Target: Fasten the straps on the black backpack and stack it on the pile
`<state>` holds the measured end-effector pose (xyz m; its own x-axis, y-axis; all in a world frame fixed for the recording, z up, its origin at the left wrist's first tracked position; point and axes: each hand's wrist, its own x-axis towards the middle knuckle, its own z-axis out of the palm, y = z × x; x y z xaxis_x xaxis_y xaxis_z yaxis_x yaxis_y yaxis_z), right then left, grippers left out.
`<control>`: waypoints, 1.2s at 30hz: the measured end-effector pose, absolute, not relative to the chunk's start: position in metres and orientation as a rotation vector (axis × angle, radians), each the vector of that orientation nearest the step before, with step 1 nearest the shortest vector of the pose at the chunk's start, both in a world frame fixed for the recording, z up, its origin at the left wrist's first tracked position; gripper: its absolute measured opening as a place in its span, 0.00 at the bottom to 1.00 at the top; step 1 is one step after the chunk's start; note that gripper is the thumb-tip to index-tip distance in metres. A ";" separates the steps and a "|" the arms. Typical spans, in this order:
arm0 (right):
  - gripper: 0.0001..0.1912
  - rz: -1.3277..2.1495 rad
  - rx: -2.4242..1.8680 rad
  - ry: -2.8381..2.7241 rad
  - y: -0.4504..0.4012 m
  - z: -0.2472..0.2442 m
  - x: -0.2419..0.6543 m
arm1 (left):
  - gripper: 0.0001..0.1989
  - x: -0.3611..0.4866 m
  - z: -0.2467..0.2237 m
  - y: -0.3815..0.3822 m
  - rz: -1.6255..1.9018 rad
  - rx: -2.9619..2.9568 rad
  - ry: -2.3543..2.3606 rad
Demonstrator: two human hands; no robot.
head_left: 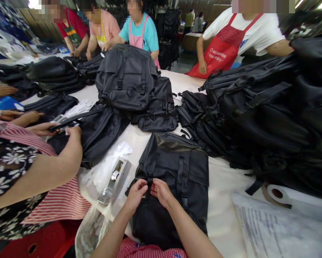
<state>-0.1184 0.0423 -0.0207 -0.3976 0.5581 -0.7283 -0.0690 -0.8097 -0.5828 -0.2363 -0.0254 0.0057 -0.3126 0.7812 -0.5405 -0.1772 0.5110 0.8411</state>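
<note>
A black backpack [195, 166] lies on the table right in front of me, its flap toward the far side, with two vertical straps down its front. Both my hands are at the buckle end of its left strap [151, 168]. My left hand [136, 193] pinches at the strap from the left, thumb and forefinger together. From the right, my right hand [163, 192] has its fingers curled in against the same strap. The buckle between them is mostly hidden by my fingers. The right strap [180, 172] hangs down to its own buckle, untouched.
A grey tape dispenser [115, 181] and white paper slips [107, 161] sit at left. Beyond stand more backpacks [128, 71]; a large black pile [257, 107] rises at right. A tape roll [277, 193] and printed plastic bag [281, 229] lie right. Co-workers surround the table.
</note>
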 end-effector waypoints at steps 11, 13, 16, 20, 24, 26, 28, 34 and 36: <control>0.09 2.007 -1.521 -1.031 0.045 -0.031 -0.126 | 0.11 -0.243 0.005 -0.024 1.027 0.617 1.527; 0.09 2.006 -1.521 -1.036 0.046 -0.032 -0.126 | 0.11 -0.244 0.006 -0.024 1.021 0.618 1.522; 0.12 2.123 -1.484 -1.012 0.052 -0.031 -0.120 | 0.16 -0.243 0.004 -0.026 1.010 0.573 1.465; 0.14 2.250 -1.435 -0.981 0.059 -0.031 -0.114 | 0.21 -0.242 -0.001 -0.030 1.046 0.510 1.381; 0.14 2.204 -1.470 -0.976 0.057 -0.033 -0.118 | 0.20 -0.240 -0.003 -0.032 1.080 0.539 1.409; 0.16 2.162 -1.495 -0.978 0.053 -0.030 -0.118 | 0.19 -0.239 -0.002 -0.033 1.092 0.550 1.443; 0.19 2.119 -1.490 -0.983 0.048 -0.025 -0.115 | 0.18 -0.237 -0.002 -0.034 1.115 0.555 1.519; 0.21 2.044 -1.315 -1.093 0.030 -0.004 -0.100 | 0.11 -0.232 -0.001 -0.043 1.142 0.663 1.674; 0.18 2.056 -1.272 -1.128 0.028 -0.002 -0.099 | 0.11 -0.233 -0.002 -0.045 1.131 0.696 1.692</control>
<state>-0.0993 0.0280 -0.0016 -0.4605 0.7322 -0.5018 0.0300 -0.5522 -0.8332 -0.2326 -0.0453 -0.0018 -0.3860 0.8341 -0.3942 -0.0458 0.4094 0.9112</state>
